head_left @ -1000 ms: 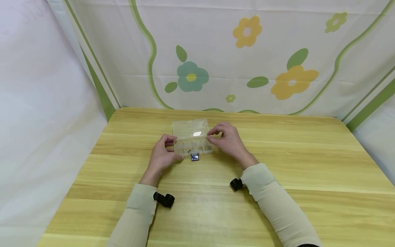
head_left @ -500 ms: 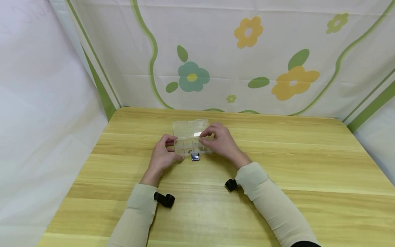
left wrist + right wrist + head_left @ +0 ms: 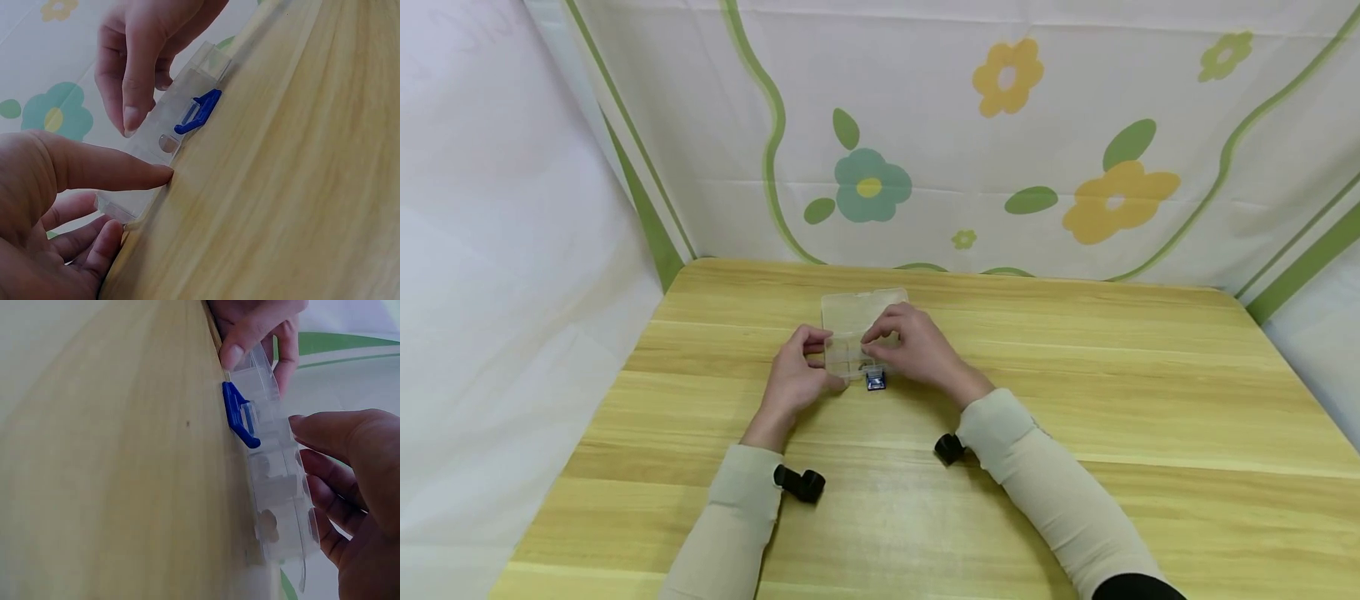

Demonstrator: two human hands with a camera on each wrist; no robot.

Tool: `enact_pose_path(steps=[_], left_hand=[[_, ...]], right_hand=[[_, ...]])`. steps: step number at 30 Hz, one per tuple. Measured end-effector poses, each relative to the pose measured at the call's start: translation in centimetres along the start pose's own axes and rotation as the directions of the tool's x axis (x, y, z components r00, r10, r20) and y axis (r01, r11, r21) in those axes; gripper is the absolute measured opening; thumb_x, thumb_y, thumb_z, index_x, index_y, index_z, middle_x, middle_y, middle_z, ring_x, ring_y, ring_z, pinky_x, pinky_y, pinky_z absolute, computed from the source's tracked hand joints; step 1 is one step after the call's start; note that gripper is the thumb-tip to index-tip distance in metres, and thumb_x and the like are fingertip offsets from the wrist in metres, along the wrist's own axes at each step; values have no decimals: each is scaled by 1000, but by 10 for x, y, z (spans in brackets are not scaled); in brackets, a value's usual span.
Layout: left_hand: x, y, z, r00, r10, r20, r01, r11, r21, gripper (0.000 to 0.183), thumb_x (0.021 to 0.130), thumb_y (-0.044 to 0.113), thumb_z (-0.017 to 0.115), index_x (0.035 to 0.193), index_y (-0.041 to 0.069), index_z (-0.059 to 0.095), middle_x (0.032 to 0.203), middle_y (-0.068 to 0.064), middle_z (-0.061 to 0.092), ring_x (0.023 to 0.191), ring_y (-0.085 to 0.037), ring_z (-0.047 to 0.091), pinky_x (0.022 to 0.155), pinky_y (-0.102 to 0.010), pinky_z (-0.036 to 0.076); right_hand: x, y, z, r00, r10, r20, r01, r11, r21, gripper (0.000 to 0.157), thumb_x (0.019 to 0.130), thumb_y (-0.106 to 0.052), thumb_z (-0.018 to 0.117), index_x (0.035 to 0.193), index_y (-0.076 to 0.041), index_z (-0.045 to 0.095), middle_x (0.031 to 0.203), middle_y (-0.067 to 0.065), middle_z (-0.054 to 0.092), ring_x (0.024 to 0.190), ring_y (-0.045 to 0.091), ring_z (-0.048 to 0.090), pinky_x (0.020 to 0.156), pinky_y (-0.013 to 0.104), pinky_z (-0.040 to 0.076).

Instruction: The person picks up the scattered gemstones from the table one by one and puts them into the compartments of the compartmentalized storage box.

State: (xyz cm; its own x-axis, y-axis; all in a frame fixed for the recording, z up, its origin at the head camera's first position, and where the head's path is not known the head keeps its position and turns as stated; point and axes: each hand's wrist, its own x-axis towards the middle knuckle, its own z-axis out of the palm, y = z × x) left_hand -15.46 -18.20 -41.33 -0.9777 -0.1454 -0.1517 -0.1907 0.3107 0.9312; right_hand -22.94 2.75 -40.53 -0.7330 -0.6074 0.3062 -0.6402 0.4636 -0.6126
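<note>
A clear plastic compartment box [image 3: 837,357] lies on the table, its lid [image 3: 853,311] tipped back on the far side. At the front edge, a blue latch [image 3: 201,112] hangs folded down. My left hand [image 3: 793,379] grips the box's left end, thumb along the front and fingers at the side. Over the middle compartments is my right hand [image 3: 917,346], thumb and index fingertips brought close together; I cannot tell whether they pinch something small. Small roundish pieces show through the walls, one brownish piece [image 3: 269,525] toward the right end and another piece [image 3: 167,144] left of the latch.
The wood-grain table [image 3: 1112,417] extends widely to both sides and in front of the box. Behind its far edge hangs a white cloth [image 3: 940,125] printed with flowers. A small black camera [image 3: 801,485] sits on the left sleeve, another camera [image 3: 950,449] on the right.
My right hand has moved left along the box, from its right end to over the middle compartments. My left hand, the box and its raised lid have stayed put.
</note>
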Motion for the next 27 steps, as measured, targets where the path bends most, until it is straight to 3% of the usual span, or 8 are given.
enact_pose_path(steps=[9,19,23,27], left_hand=[[1,2,1,1000,12,20,-12,1000,-14,74,73,-12,85,139,8,60,144,-19,60,124,-37,60,109,-50,51],[1,2,6,999,17,36,-18,1000,4,71,74,-8,86,138,9,61,143,-17,61,120,-37,63,104,-49,55],[2,1,9,999,12,45,-12,1000,0,71,75,-8,86,139,10,61,144,-16,61,120,-36,63,104,-49,56],[5,-1,7,1000,6,29,-6,1000,5,74,74,-10,85,140,11,60,143,-15,60,121,-36,62,107,-49,54]], right_hand=[[3,-10,4,998,-19,64,19,1000,-5,9,97,-20,80,103,-15,85,103,1,74,104,22,63,91,41,54],[0,-15,8,996,-5,94,8,1000,-24,9,97,-17,79,103,-17,86,107,1,73,105,21,62,90,38,53],[-4,-12,6,996,3,85,-1,1000,-28,11,98,-19,80,106,-16,86,108,1,73,104,21,62,89,37,53],[-12,-6,2,999,26,27,-25,999,-21,12,98,-21,79,107,-16,86,105,1,74,103,22,64,88,39,54]])
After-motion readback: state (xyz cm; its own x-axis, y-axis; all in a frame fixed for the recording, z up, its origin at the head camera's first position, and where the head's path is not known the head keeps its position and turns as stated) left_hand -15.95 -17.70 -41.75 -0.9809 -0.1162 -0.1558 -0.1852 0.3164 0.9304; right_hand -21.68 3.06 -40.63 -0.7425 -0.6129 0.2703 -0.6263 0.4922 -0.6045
